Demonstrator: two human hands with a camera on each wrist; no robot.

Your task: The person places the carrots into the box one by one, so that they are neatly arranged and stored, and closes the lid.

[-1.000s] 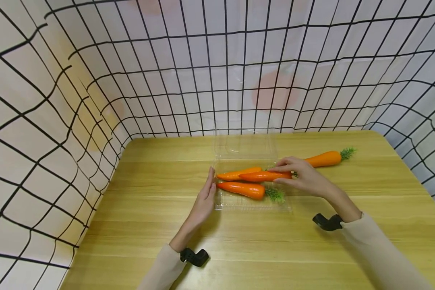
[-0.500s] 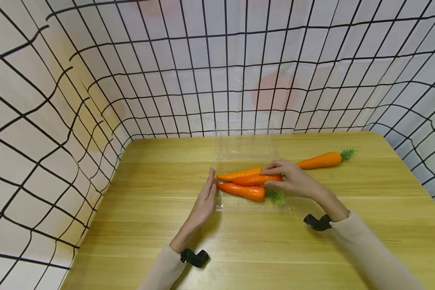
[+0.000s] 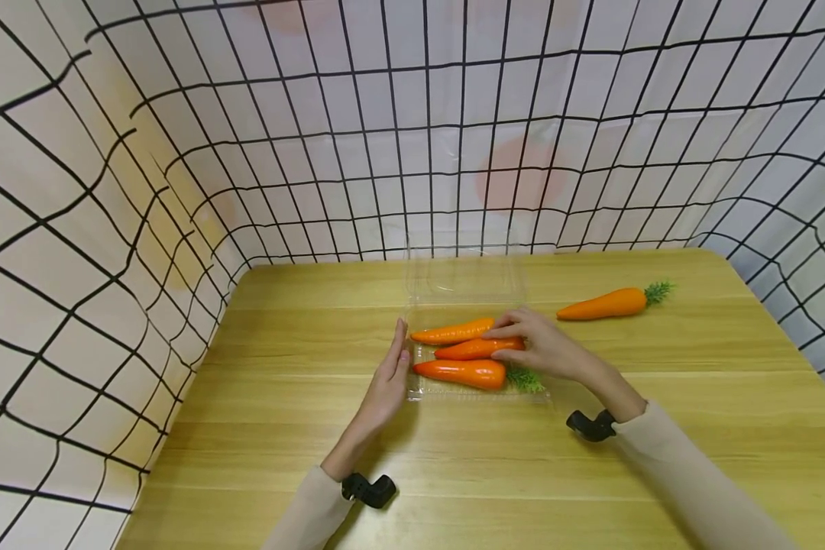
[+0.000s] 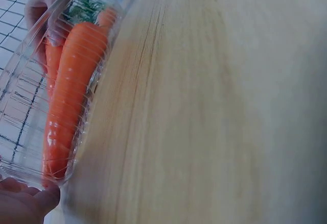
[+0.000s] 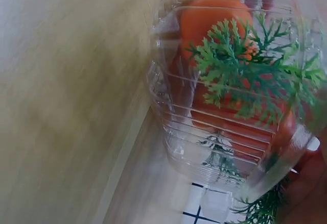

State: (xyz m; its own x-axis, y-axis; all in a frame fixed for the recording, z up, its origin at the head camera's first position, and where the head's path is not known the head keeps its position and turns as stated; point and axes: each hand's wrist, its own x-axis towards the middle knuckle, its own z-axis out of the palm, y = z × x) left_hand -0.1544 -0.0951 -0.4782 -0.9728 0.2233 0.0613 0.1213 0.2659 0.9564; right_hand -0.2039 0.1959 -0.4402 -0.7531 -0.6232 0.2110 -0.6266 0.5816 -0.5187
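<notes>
A clear plastic clamshell box stands with its lid tipped back toward the wall. Inside lie a front carrot with green leaves and a back carrot. Between them is a middle carrot, its thick end gripped by my right hand from above. Fingers cover that carrot's top in the head view. My left hand rests with straight fingers along the box's left end. In the left wrist view, the front carrot shows through the ribbed clear wall, with left fingertips at the near end.
One more carrot with green leaves lies on the wooden table, to the right of the box. A wall cloth with a black grid rises right behind the table's back edge and along both sides.
My right hand has moved left and lower with the middle carrot, which now sits between the other two. The front carrot has shifted slightly toward me. My left hand has stayed put.
</notes>
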